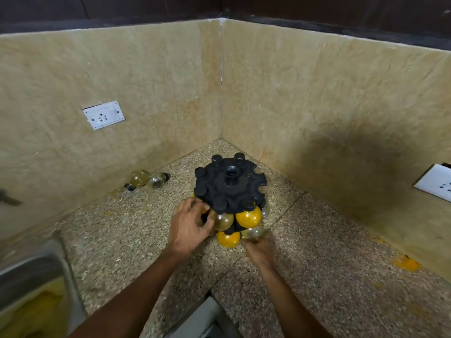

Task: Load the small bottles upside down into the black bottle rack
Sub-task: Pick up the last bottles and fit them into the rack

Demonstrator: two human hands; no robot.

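1. Black bottle rack [229, 189]: upright on speckled surface [317, 252], in the wall corner at 12 o'clock of both hands.
2. Left hand [189, 225]: at 8 o'clock of rack; grip curled round clear bottle [222, 220] on the upper tier.
3. Right hand [261, 252]: at 5 o'clock of rack, blurred; fingertips at pale bottle [253, 231]; grip closure cannot be told.
4. Two loose bottles [146, 180]: lying at 9 o'clock of rack, against the wall.

Walls [146, 93] hem rack [229, 186] (corner) — front approach open.
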